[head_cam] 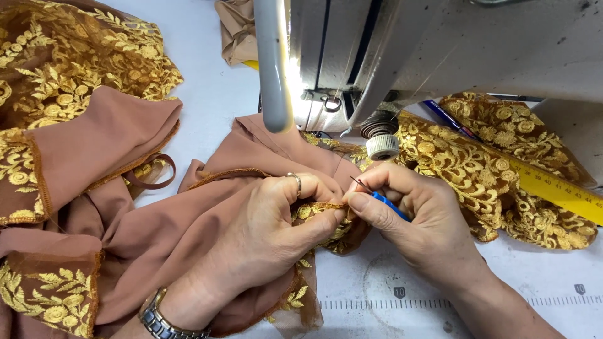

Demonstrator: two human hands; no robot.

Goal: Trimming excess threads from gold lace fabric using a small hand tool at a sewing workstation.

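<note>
Item: brown fabric point(188, 220) with gold embroidered lace trim, heaped over the white table point(540, 276) in front of the sewing machine point(440, 44).

My left hand point(264, 232), ring on one finger, wristwatch point(164, 321) at the wrist, is closed in a pinch on the gold-edged seam point(317, 209).

My right hand point(414, 216) is closed around a blue-handled seam ripper point(388, 204); its thin metal tip sits at the seam, just beside my left fingertips.

Also present: yellow ruler point(559, 187) lying partly under more lace at right; thread spool point(382, 146) below the machine head; grey lamp arm point(274, 63) above.
</note>
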